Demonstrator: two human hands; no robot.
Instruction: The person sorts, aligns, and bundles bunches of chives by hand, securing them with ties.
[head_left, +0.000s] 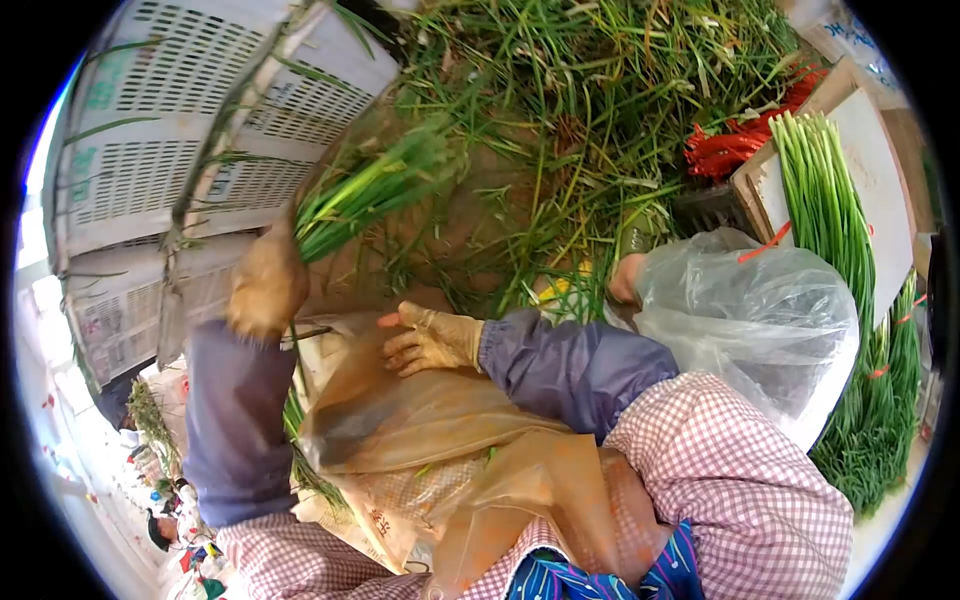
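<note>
My left hand [265, 285], in a soiled yellowish glove, is wrapped round a bunch of green chives [372, 190]. The bunch is tilted up to the right, its leafy tips smeared by motion. My right hand [432, 340], gloved alike, holds nothing, its fingers apart above the brownish plastic sheet [400, 410] on my lap. A bare fingertip pokes out of that glove. Several tied bunches of chives [825, 190] lie at the right on a pale board [885, 190], with red ties on them.
White slatted crates [150, 130] stand stacked at the left. Loose chive leaves [600, 90] cover the ground ahead. Red ties [735, 145] lie heaped beside the board. Clear plastic [750, 300] covers my right knee. Other people [165, 525] appear small at the lower left.
</note>
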